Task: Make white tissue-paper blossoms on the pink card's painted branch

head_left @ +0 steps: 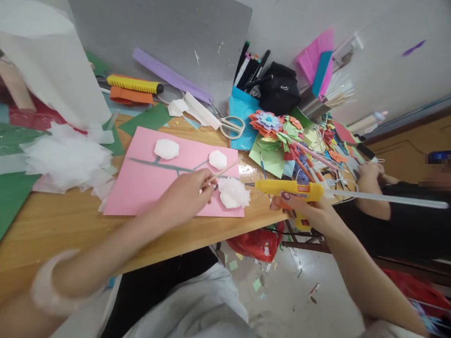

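My left hand [188,195] pinches a thin wooden stick [225,170] and rests on a pink paper sheet [141,178]. Right beside its fingertips lies a fluffy white tissue flower [233,192] at the sheet's near right corner. My right hand [306,211] grips a yellow glue gun [292,188] with a long clear glue stick [387,199] sticking out behind; its nozzle points at the tissue flower. Two flat white paper pieces [167,149] [217,159] sit on grey-green paper stems on the pink sheet.
The wooden table [70,220] carries white tissue scraps [66,159], green paper, a yellow utility knife [136,84], scissors [230,126], a blue box of pens [243,108], and paper flowers [271,124]. Another person's arm [373,188] rests at the right. Scraps litter the floor.
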A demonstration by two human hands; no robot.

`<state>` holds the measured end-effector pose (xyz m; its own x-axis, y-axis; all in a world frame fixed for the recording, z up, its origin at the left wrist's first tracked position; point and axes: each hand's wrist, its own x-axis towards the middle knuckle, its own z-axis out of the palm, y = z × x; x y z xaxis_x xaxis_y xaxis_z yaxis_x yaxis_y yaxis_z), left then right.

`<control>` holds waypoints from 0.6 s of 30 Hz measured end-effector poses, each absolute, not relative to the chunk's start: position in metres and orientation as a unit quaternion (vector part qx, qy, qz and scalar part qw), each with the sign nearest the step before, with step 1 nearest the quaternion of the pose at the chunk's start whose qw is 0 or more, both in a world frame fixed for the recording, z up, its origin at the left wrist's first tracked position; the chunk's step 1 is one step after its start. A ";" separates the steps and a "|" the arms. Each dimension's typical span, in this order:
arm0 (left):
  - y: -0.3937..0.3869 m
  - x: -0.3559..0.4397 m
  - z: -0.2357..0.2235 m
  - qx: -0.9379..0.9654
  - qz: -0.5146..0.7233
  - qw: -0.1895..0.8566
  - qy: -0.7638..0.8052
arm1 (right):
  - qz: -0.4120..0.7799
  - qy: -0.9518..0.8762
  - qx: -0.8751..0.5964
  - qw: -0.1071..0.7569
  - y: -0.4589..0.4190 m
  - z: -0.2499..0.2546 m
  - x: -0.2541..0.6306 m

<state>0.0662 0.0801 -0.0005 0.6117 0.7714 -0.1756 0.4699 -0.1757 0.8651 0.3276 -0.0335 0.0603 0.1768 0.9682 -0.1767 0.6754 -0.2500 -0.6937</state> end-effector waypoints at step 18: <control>0.133 0.097 -0.042 0.809 0.165 0.484 0.288 | 0.276 -0.615 -0.735 0.075 0.002 0.061 0.281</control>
<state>0.0972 0.1330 -0.0424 0.7791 0.6268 -0.0122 0.3072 -0.3647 0.8790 0.2814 0.0015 0.0611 0.0912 0.9454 -0.3128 0.8626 -0.2320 -0.4495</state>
